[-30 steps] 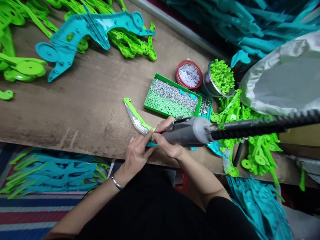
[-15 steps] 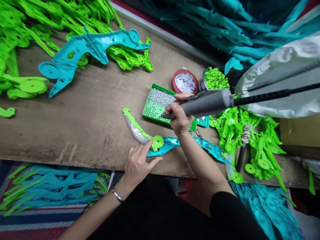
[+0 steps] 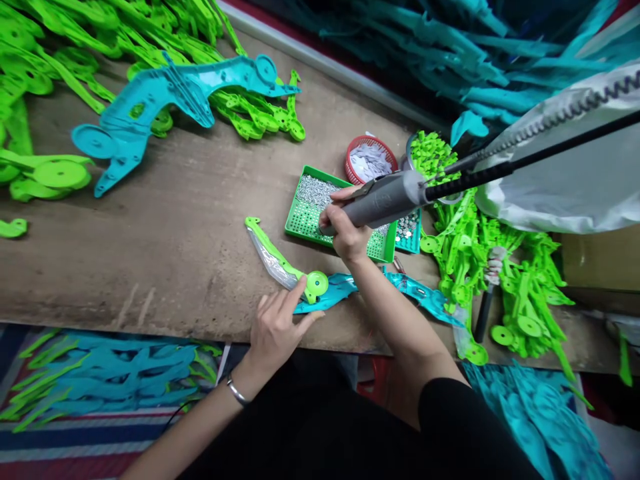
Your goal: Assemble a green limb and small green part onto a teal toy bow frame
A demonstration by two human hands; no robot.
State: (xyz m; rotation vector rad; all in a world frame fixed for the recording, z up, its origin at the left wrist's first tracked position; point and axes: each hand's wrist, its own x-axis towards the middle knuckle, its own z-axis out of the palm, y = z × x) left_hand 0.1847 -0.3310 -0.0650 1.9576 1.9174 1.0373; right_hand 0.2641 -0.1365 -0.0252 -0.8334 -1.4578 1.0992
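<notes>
My right hand [image 3: 347, 230] is wrapped round a grey electric screwdriver [image 3: 385, 200], held tilted above a green perforated tray [image 3: 305, 223] of small metal screws. On the bench below lies a long turquoise plastic piece [image 3: 420, 293]. A curved lime-green arm [image 3: 270, 248], with a clear plastic strip along it and a round disc, sits at the piece's left end. My left hand [image 3: 275, 327] rests there with its index fingertip against the green arm near the disc. Its thumb is stretched out along the turquoise edge. My right forearm hides the middle of the turquoise piece.
A red basket [image 3: 357, 177] of pale strips and a turquoise tray [image 3: 410, 237] of small discs stand behind. Lime-green parts pile up at left [image 3: 60, 173] and right [image 3: 530, 313]. Another turquoise piece [image 3: 130, 107] lies upper left. A black-handled tool [image 3: 484, 313] lies at right.
My right hand has shifted slightly left with the screwdriver, whose rear end has swung left and now shows more of the turquoise tray. My left hand and the parts under it stay put.
</notes>
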